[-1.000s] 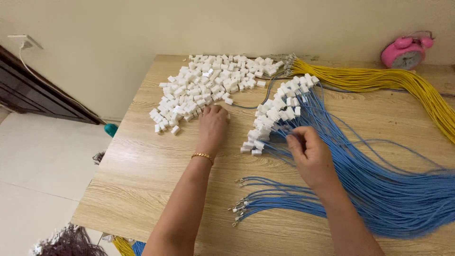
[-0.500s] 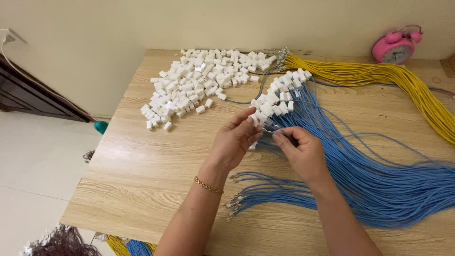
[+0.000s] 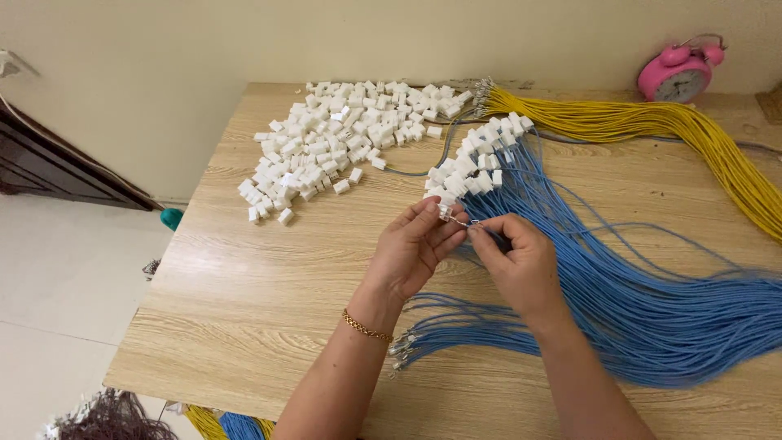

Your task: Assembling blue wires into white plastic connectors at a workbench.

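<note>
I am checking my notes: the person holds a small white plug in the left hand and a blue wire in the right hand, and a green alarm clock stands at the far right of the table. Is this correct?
Not quite: the head view shows the alarm clock is pink, not green. The rest holds: left hand holds the white plug, right hand the blue wire, on the table.

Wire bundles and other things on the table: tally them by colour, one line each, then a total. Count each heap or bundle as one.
Blue wire bundle: 1
Yellow wire bundle: 1
White loose connector heap: 1
Pink alarm clock: 1
Total: 4

The left hand pinches one white connector; the right hand holds a blue wire end to it.
</note>
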